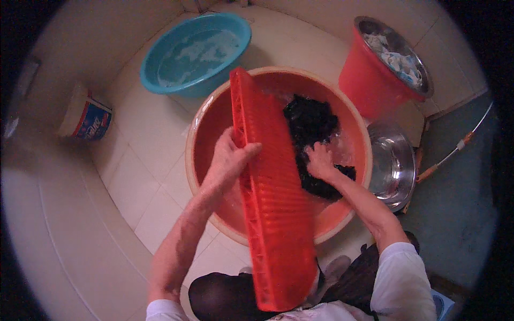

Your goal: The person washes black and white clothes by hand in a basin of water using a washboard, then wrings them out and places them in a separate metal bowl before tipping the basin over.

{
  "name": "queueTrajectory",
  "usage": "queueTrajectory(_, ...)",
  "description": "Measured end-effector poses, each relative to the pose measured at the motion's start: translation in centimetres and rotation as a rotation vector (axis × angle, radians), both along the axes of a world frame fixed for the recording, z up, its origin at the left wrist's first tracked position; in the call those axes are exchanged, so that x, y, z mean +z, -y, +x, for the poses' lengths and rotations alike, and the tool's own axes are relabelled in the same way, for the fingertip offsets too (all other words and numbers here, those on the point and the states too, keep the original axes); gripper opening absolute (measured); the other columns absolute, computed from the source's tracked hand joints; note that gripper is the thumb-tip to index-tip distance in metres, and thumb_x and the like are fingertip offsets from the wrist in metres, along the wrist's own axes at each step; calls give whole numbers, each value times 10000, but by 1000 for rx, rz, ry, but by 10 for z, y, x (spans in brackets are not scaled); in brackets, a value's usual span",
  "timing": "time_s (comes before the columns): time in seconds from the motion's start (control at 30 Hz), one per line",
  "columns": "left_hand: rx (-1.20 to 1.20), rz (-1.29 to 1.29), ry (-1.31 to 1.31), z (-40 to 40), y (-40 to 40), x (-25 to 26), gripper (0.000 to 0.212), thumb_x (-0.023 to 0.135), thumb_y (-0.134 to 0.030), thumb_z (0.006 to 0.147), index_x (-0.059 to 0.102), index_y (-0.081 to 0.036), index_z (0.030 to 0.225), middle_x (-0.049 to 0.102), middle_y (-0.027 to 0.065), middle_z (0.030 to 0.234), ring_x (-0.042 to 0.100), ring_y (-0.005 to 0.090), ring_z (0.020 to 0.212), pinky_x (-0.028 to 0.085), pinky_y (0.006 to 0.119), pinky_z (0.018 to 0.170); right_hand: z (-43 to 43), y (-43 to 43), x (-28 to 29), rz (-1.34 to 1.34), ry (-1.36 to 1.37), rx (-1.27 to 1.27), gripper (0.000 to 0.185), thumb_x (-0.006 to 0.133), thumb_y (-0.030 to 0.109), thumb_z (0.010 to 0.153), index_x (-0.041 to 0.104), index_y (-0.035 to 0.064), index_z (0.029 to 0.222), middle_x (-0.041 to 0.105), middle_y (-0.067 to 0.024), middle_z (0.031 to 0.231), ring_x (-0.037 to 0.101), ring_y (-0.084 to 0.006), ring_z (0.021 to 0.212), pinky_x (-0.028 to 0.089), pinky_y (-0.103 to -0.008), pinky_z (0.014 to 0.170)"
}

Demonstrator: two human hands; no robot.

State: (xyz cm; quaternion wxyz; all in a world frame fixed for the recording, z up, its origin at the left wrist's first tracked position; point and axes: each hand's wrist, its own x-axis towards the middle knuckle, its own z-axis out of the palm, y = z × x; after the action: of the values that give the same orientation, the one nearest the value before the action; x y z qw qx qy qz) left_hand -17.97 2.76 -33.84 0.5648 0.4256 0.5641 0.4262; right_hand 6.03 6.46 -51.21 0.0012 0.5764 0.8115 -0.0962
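A red plastic washboard (277, 192) slants across an orange basin (359, 132), its ridged face turned to the right. My left hand (233, 156) grips its left edge, the thumb over the front and the other fingers mostly hidden behind. The board's near end reaches back to my lap. Wet black cloth (311, 118) lies bunched in shallow water to the right of the board. My right hand (320, 162) is closed on the cloth's middle, the fingertips partly hidden in it.
A turquoise basin (148, 76) of sudsy water stands at the back left. Back right, a red bucket (361, 80) carries a metal bowl (426, 80) with pale cloth. A steel bowl (401, 192) sits against the orange basin's right. A labelled tub (90, 120) is by the left wall.
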Motion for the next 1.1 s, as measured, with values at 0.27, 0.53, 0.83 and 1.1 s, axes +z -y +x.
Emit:
queueTrajectory(0.27, -73, 285, -113, -17, -40, 59, 537, 582, -91, 677, 374, 15, 1160, 519, 125, 1034, 512, 198, 927, 412, 301, 826, 2, 14, -12, 128, 47, 85, 419, 528, 144, 649, 459, 61, 1054, 407, -189, 1041, 409, -341, 955, 354, -479, 743)
queueTrajectory(0.53, -114, 262, -127, -71, -76, 62, 504, 561, -137, 729, 374, -31, 1186, 493, 107, 1073, 499, 176, 932, 409, 291, 827, -3, 24, -11, 105, 85, 93, 458, 556, 148, 623, 461, 64, 1064, 425, -171, 1018, 421, -322, 931, 352, -448, 730)
queueTrajectory(0.83, -112, 160, -259, -110, -111, 12, 492, 514, -246, 783, 366, -30, 1200, 465, 93, 1119, 471, 162, 972, 375, 287, 844, -7, 33, 1, -28, 21, 37, 499, 563, 158, 630, 439, 46, 1100, 402, -176, 1040, 374, -320, 982, 317, -441, 778)
queueTrajectory(1.1, -61, 145, -334, -112, -135, 11, 473, 496, -319, 807, 413, -9, 1155, 527, 101, 1019, 522, 153, 866, 424, 267, 753, -11, 31, 2, -61, 26, 19, 548, 586, 169, 627, 415, 46, 1132, 371, -204, 1110, 358, -340, 1018, 308, -451, 814)
